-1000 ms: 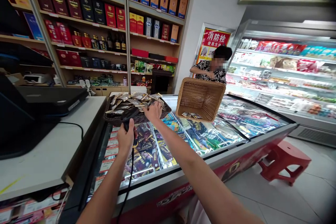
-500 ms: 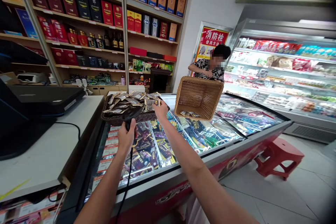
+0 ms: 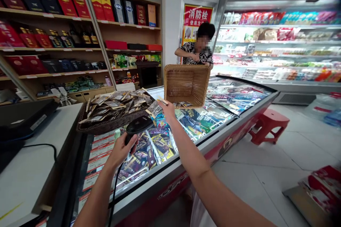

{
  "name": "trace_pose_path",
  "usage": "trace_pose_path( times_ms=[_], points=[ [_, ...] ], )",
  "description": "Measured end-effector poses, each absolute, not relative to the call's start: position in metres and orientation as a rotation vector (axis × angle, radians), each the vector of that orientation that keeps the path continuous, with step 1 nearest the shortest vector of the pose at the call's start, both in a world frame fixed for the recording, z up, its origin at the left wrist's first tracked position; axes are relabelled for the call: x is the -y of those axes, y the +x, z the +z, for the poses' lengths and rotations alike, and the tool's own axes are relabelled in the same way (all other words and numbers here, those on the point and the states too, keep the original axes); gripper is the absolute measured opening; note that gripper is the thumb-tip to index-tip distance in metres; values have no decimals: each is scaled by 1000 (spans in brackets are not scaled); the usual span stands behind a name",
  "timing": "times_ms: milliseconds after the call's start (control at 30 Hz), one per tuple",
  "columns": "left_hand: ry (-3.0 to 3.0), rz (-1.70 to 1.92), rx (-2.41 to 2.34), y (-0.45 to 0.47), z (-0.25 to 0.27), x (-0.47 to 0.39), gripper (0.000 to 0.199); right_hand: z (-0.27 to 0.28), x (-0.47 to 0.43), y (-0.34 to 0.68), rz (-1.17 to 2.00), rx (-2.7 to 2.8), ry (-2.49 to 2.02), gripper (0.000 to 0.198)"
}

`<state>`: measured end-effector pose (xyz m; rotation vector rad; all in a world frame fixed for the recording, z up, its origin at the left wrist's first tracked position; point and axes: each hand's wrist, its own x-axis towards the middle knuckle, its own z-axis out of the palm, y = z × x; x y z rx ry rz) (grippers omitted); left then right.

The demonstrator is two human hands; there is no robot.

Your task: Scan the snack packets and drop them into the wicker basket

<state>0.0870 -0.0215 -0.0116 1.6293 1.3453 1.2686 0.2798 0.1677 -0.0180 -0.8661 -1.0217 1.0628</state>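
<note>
My left hand point(image 3: 123, 150) is closed around the handle of a black barcode scanner point(image 3: 139, 125), whose cord hangs down toward the front. Between the fingers of my right hand point(image 3: 166, 110) is a small flat packet point(image 3: 153, 109), held just right of the scanner's head. A dark woven basket point(image 3: 106, 123), piled with several similar packets point(image 3: 112, 104), sits at the left over the freezer's edge. Right of my right hand stands a tan wicker basket point(image 3: 183, 81), tipped so its opening faces me, with a few packets point(image 3: 183, 104) at its bottom.
Below my arms is a glass-topped freezer point(image 3: 170, 170) full of packaged goods. A white counter point(image 3: 50, 142) stands at the left. Behind the tan basket is another person point(image 3: 195, 51). On the floor at the right are a red stool point(image 3: 270, 122) and a lit fridge point(image 3: 266, 53) beyond.
My right hand has lifted a packet away from the dark basket and carried it right, near the tan basket. The scanner has come off the dark basket. The view has turned right.
</note>
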Motion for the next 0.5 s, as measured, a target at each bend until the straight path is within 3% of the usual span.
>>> trace_pose_path(
  times_ms=[500],
  points=[
    [1683,1178,-1401,89,-17,16,51,-13,-171,294,1242,870,-878,30]
  ],
)
